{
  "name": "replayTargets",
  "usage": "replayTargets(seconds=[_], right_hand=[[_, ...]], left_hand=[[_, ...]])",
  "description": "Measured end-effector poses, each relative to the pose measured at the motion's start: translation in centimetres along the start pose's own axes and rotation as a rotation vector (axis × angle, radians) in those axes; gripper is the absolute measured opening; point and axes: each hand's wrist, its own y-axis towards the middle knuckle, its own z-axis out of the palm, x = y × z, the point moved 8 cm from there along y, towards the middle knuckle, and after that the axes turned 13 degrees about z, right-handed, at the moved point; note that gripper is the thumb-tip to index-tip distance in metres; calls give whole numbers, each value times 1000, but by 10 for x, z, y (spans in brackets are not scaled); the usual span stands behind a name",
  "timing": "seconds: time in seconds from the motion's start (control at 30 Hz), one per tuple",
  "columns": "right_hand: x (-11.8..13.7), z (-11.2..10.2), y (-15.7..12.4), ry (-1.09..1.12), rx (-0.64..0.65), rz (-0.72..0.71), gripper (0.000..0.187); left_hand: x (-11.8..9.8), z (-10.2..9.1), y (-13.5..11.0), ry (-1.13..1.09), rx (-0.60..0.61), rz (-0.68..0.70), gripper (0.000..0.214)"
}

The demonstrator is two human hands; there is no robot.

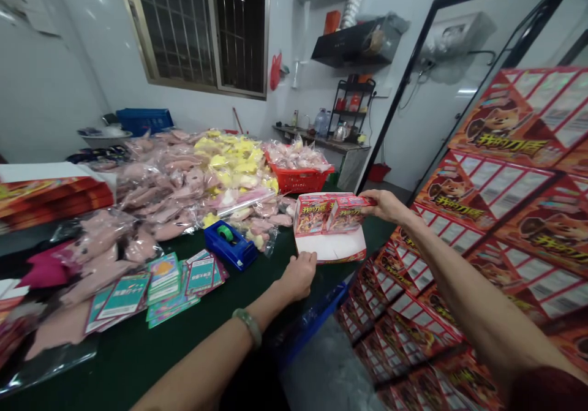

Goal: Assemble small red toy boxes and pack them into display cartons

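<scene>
An open cardboard box [329, 248] with a white inside sits at the green table's right edge. Small red printed boxes [313, 217] stand in a row along its far side. My left hand [301, 274], a pale green bangle on its wrist, is closed on the near left corner of the open box. At the far right side, my right hand [383, 206] pinches the end of a small red printed box [348, 216], which stands slightly nearer me than the others. My right fingertips are partly hidden behind that box's end.
A blue tape dispenser [230, 244] and stacks of cards [165, 282] lie to the left. Behind them are heaps of bagged pink plush toys [156, 178], yellow ones [229, 160] and a red basket [301, 180]. Stacked red cartons [463, 203] rise close on the right.
</scene>
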Motion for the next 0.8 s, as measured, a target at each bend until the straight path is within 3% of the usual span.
replayTargets(seconds=[0.13,0.27,0.4,0.5,0.57,0.63,0.73,0.8], right_hand=[[7,25,12,-208,-59,114,35],[24,51,1,-331,-174,162,55],[26,55,-16,-384,-242,200,74],[29,42,-34,-379,-345,199,70],[43,33,-48,-338,-467,162,60],[73,34,-63,-250,-573,45,53],[156,52,-96,-9,-649,-301,45],[226,69,-127,233,-575,-551,39]], left_hand=[[20,8,-13,73,56,-41,32],[24,4,-20,89,73,-27,25],[9,-13,-19,78,20,18,47],[-9,-42,-40,82,-48,19,63],[-18,-66,-72,76,-107,9,59],[-24,-94,-119,51,-245,3,47],[-12,-137,-219,118,-542,-163,30],[0,-159,-296,246,-682,-352,28]])
